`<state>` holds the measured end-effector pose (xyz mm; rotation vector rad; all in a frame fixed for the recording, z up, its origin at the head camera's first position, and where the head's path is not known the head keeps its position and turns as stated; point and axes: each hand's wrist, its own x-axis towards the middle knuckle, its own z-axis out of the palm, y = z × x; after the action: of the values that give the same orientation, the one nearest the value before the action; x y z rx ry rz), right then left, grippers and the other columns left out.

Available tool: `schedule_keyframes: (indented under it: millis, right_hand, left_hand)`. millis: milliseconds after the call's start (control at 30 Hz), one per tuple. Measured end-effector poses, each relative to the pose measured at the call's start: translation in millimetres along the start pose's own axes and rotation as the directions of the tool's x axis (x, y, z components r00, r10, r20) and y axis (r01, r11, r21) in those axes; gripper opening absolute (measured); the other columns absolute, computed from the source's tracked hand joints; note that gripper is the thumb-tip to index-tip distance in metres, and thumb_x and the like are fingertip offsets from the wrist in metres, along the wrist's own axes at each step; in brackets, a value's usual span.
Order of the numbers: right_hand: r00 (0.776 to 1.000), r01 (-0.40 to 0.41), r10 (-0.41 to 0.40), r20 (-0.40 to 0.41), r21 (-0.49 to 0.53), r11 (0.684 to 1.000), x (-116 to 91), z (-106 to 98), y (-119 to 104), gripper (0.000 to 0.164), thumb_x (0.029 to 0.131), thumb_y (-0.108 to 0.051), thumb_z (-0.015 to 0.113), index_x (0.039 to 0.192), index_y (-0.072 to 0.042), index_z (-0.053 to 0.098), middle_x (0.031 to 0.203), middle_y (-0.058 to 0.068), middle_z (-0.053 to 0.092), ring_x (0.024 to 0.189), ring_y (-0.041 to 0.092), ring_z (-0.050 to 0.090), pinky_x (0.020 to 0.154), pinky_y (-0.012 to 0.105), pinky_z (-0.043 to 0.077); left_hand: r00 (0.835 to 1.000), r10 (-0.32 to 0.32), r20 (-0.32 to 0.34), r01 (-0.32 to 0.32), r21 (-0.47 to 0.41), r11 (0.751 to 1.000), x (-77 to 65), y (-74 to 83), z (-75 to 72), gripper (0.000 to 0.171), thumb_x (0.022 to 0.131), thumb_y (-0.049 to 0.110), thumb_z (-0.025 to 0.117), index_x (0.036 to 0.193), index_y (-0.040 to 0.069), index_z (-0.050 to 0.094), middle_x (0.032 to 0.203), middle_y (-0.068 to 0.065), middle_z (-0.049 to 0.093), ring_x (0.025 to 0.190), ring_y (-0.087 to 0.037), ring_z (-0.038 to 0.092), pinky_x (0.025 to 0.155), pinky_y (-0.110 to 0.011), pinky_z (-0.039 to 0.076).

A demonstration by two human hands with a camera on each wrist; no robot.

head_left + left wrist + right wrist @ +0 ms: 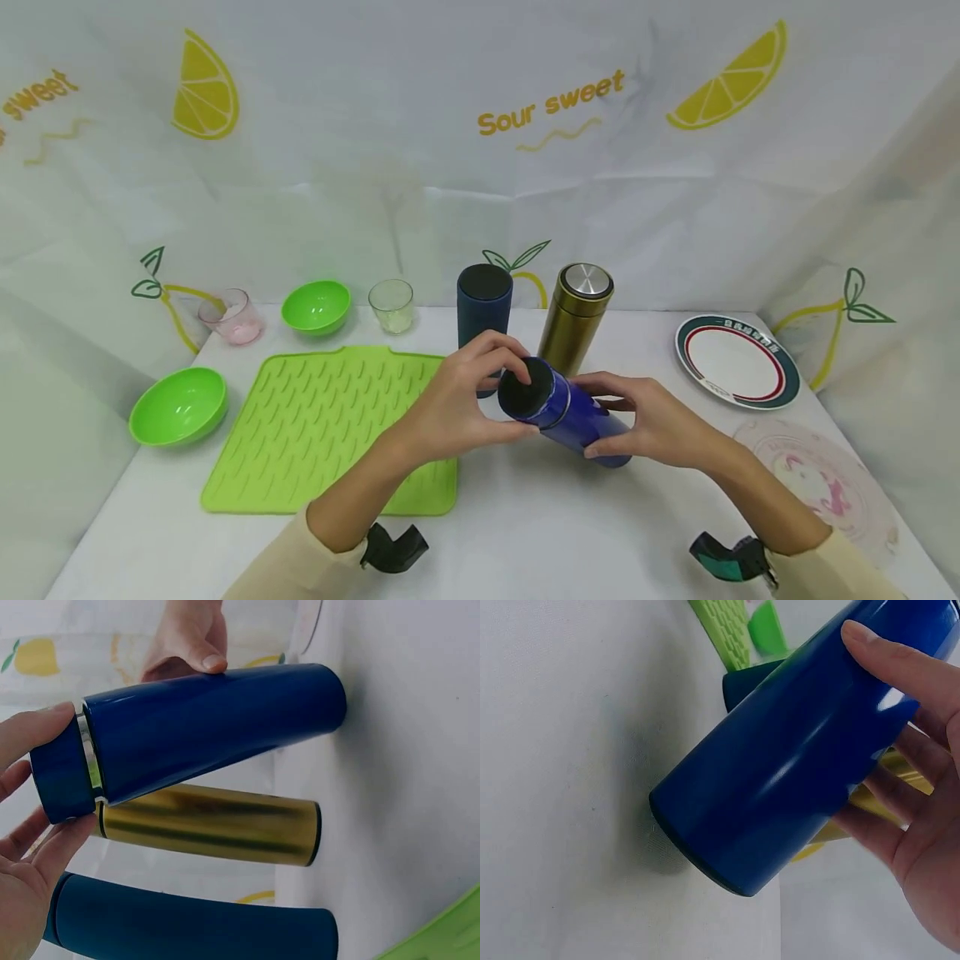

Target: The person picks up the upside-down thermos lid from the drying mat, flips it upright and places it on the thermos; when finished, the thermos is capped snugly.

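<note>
A glossy blue thermos [588, 423] is held tilted above the white table, its top leaning toward the left. My left hand [457, 404] grips its lid [61, 776] with thumb and fingers on opposite sides. Around the lower body, the fingers and thumb of my right hand [656, 421] hold the thermos. A bright band shows between lid and body in the left wrist view. Just behind stand a dark teal thermos [483, 310], partly hidden by my left hand, and a gold thermos [573, 321] with a silver-topped lid.
A green drying mat [322, 433] lies to the left, near two green bowls [178, 407], a pink glass [232, 321] and a clear glass [392, 307]. On the right are a dark-rimmed plate [735, 358] and a pale plate with a pink print [817, 475]. A printed curtain hangs behind.
</note>
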<state>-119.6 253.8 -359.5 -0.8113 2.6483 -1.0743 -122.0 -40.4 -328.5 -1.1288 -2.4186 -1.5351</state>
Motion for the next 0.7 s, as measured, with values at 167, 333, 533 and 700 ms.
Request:
schedule_keyframes:
  millis: [167,333,533,700]
  right_hand:
    - [1.0,-0.002,0.002,0.006,-0.011,1.0,1.1,1.0,-0.9,0.079,0.075,-0.035,0.091,0.142,-0.008,0.056,0.14,0.015,0.065,0.123,0.041,0.065,0.09,0.047,0.062]
    - [1.0,-0.001,0.001,-0.007,-0.012,1.0,-1.7,-1.4,-1.2,0.08,0.074,-0.034,0.092,0.141,-0.009,0.056,0.139,0.014,0.065,0.121,0.039,0.067,0.087,0.043,0.064]
    - [1.0,0.013,-0.013,-0.007,0.006,1.0,-2.1,-1.0,0.8,0.077,0.075,-0.034,0.091,0.141,-0.012,0.057,0.138,0.011,0.066,0.121,0.037,0.067,0.086,0.041,0.064]
    - [1.0,0.008,-0.008,-0.003,0.023,1.0,-3.2,-0.1,1.9,0.077,0.075,-0.035,0.091,0.141,-0.013,0.057,0.139,0.012,0.066,0.122,0.038,0.066,0.086,0.041,0.064]
  left_hand:
    - [1.0,0.003,0.003,-0.003,-0.002,1.0,-1.0,-1.9,-2.0,0.039,0.072,0.011,0.092,0.101,0.01,0.065,0.126,-0.003,0.059,0.12,-0.02,0.062,0.089,-0.034,0.063]
    - [0.999,0.019,0.027,-0.019,0.007,1.0,1.2,-1.9,-2.7,0.038,0.074,0.01,0.091,0.102,0.012,0.066,0.13,-0.002,0.059,0.122,-0.019,0.062,0.092,-0.035,0.062]
    - [0.996,0.059,0.064,-0.06,0.016,0.998,-0.3,-2.4,-5.4,0.037,0.075,0.005,0.089,0.105,0.012,0.068,0.136,-0.002,0.061,0.126,-0.021,0.063,0.095,-0.033,0.06]
    - [0.993,0.072,0.098,-0.076,0.045,0.996,-3.1,-2.9,-6.4,0.042,0.079,0.005,0.086,0.117,0.014,0.069,0.145,0.0,0.06,0.132,-0.018,0.059,0.095,-0.028,0.059]
